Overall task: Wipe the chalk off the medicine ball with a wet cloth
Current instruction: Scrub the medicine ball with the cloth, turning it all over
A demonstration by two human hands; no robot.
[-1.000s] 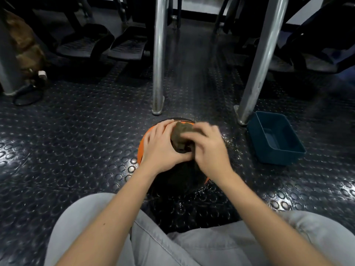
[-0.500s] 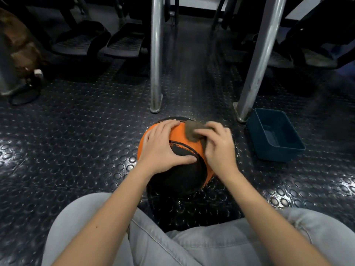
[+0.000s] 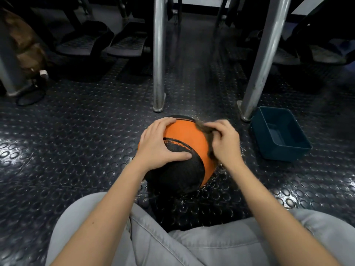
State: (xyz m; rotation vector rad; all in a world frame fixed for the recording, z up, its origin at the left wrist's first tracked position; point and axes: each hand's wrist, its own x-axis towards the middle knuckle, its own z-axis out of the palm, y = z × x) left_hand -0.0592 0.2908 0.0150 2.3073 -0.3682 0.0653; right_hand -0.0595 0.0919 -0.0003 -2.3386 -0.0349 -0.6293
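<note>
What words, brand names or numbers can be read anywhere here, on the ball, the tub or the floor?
None can be read.
Orange and black rubber medicine ball: no lettering on the side that shows.
Dark teal plastic tub: plain.
Black studded rubber floor: raised circles only.
Small pale tag at far left: too blurred to tell.

A dark floor (image 3: pixel 76 150) with round studs fills the view. A blue plastic tub (image 3: pixel 279 133) stands at the right, just beside the foot of a slanted metal leg (image 3: pixel 263 56). Another metal leg (image 3: pixel 159 54) stands upright near the middle. Two black pedals (image 3: pixel 107 43) lie beyond, at the upper left.
</note>
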